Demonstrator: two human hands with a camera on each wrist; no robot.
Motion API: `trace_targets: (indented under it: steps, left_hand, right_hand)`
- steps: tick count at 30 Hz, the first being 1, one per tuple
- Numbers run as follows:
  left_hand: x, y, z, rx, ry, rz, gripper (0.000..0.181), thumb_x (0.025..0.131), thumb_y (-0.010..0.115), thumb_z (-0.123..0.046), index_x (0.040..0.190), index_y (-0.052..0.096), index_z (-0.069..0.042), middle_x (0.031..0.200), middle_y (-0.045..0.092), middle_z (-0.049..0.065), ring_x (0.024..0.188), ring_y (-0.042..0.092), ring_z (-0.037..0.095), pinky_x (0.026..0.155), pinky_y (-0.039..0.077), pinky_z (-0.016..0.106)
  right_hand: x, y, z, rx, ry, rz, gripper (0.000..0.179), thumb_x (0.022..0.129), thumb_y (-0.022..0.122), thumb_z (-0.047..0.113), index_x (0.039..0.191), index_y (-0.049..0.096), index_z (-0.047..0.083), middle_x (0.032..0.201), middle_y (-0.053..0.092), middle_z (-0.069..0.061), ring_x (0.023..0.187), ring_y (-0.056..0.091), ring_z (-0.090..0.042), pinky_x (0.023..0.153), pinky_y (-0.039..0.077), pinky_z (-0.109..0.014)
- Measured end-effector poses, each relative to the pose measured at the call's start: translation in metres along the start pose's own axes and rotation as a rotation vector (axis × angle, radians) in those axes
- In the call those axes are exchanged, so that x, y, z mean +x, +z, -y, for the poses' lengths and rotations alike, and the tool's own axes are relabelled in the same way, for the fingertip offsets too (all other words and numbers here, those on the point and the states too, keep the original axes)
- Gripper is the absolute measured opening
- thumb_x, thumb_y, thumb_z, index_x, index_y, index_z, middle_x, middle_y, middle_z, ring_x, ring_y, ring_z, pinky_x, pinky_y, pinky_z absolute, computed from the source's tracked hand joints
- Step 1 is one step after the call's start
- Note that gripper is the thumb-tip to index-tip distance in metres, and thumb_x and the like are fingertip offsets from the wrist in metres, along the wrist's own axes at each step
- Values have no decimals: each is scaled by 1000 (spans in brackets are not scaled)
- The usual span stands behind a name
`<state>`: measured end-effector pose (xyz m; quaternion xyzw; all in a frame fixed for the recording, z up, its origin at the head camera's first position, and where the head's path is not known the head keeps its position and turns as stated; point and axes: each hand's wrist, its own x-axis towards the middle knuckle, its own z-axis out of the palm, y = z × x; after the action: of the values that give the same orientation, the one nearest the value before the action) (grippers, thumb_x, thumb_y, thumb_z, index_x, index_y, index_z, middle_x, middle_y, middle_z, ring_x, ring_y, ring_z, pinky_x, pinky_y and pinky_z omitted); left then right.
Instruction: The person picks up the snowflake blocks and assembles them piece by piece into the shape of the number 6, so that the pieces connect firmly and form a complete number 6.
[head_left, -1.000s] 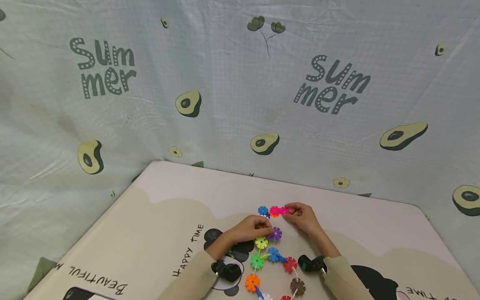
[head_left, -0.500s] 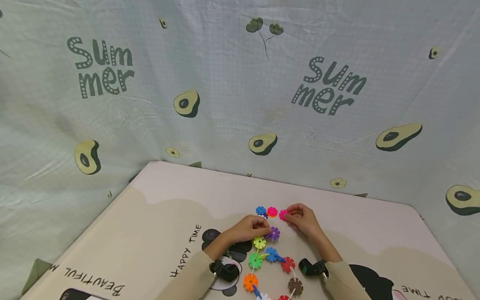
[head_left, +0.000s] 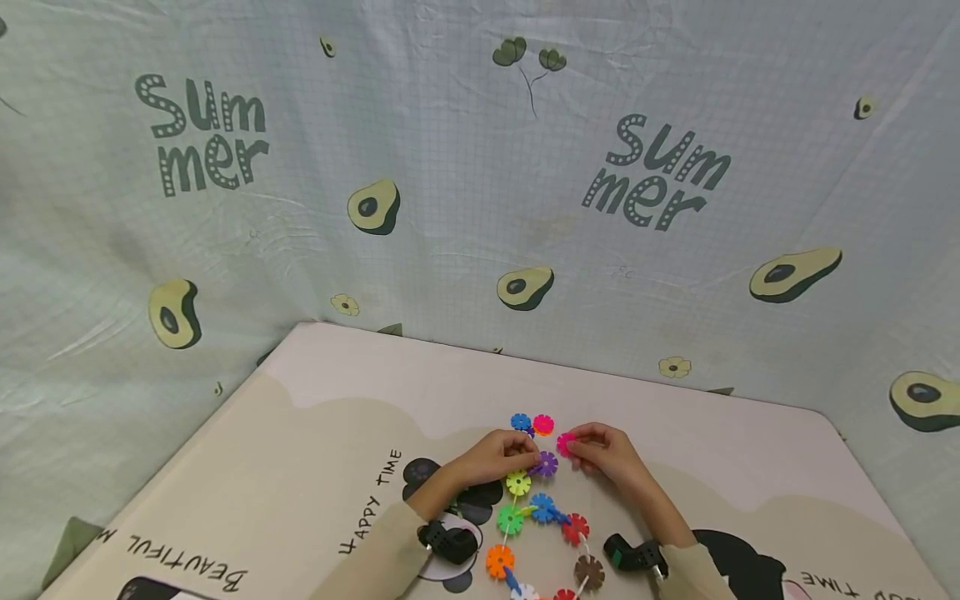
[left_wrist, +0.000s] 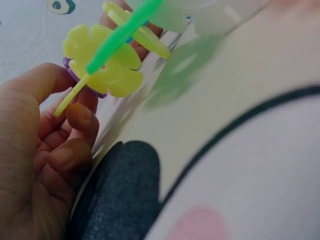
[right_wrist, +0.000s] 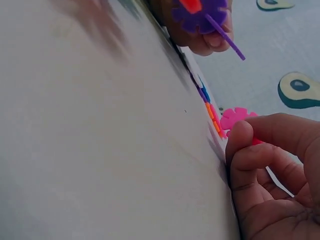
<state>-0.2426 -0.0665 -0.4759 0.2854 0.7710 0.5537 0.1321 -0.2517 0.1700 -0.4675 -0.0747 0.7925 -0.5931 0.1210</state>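
Observation:
My left hand [head_left: 501, 457] grips the far end of a chain of interlocking plastic snowflake discs, just behind a purple disc [head_left: 547, 464]. In the left wrist view its thumb and fingers lie at a yellow disc [left_wrist: 102, 60], with purple edges showing behind. Between thumb and index finger, my right hand [head_left: 611, 454] pinches a pink snowflake disc [head_left: 564, 444], which stands apart from the purple one. The chain runs toward me through a green disc [head_left: 510, 520], then forms a ring with blue, red, brown [head_left: 589, 572] and orange discs. The ring's near side is cut off below.
Beyond my hands lie loose discs, among them a blue one [head_left: 521, 422] and a pink one [head_left: 543, 424] over orange. A printed cloth covers the table [head_left: 315, 467]. An avocado-patterned curtain [head_left: 450, 208] hangs behind its far edge.
My right hand has drawn a pink disc away from the loose ones and brought it down nearer the purple disc. The left hand has stayed on the chain. The head view has shifted slightly.

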Motion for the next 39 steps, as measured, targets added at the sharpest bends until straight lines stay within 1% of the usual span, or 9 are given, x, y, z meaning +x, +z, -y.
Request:
trace_targets:
  steps: [6,12,14,21,26,27,30,34,39]
  left_hand:
    - [0,1,-4,29,12,-4,16,97,57,-8,98,65,6,84,64,10,68,50,2,66,44,16]
    - [-9,-2,-31,23,13,5,15,96,57,-5,96,64,9,82,62,9,68,49,1,67,44,16]
    - [-11,-3,-35,22,13,0,14,95,57,-5,96,63,8,81,61,8,68,49,1,67,44,16]
    - [-1,2,-3,31,-3,-24,16,96,58,-9,97,65,5,82,62,5,67,48,2,65,43,16]
    - [1,0,3,8,17,-17,16,96,60,-12,96,66,3,81,62,4,66,50,3,64,43,17]
    - [0,0,2,13,15,-19,16,97,59,-11,96,66,3,81,62,4,66,50,2,64,43,17]
    - [-5,-1,-15,19,16,-19,16,96,58,-9,95,65,6,80,61,4,66,49,2,64,43,16]
    - [-12,-3,-37,16,8,-17,16,96,57,-6,95,64,8,80,61,5,67,48,2,65,43,15]
    - [-11,-3,-36,4,7,-8,15,95,58,-5,95,64,9,81,62,8,67,49,2,66,44,15]
  right_hand:
    - [-6,-1,-5,52,-30,25,28,92,67,13,108,59,-8,83,67,-3,67,60,-10,59,48,-20]
    - [-10,-5,-9,83,-120,130,27,92,66,11,104,56,-10,82,67,-3,66,60,-9,59,49,-21]
    - [-10,-6,-10,96,-136,163,27,92,66,11,103,55,-11,79,67,-3,65,60,-9,59,49,-21]
    - [-13,-10,-11,156,-178,269,14,92,66,6,96,59,-5,78,68,1,62,60,-6,57,48,-19]
    - [-14,-12,-12,200,-235,357,21,92,63,2,95,53,-17,86,67,3,66,61,-3,59,50,-18]
    - [-13,-12,-12,204,-240,367,24,92,63,2,96,51,-19,87,67,3,67,61,-3,60,51,-18]
    - [-13,-12,-12,207,-247,384,28,93,62,1,98,48,-23,89,66,2,68,62,-4,62,52,-18]
    - [-14,-11,-12,197,-235,377,25,92,64,2,97,52,-20,90,65,1,69,63,-5,63,53,-19]
    - [-14,-9,-12,196,-237,376,16,91,65,4,95,59,-10,93,64,-1,70,64,-8,64,53,-20]
